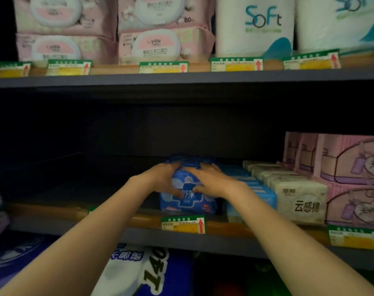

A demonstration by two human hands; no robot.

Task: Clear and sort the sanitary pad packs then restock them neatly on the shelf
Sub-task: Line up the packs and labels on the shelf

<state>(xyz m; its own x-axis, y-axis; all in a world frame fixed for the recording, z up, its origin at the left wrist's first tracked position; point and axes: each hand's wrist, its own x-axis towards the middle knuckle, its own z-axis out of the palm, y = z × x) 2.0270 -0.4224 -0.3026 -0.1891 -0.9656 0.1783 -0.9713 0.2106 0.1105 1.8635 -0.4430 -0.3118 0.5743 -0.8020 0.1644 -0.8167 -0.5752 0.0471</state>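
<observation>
1. Dim store shelf, its left half bare, carries a row of blue sanitary pad packs at the front edge.
2. Left hand and right hand clasp the row's sides, fingers curled, apparently squaring it beside the light-blue packs.

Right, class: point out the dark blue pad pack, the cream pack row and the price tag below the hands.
dark blue pad pack point(187, 201): head view, front face.
cream pack row point(301, 201): head view, front pack's face.
price tag point(183, 224): head view, centre.

Single head view, close, facing forward at middle shelf, angled slightly down
</observation>
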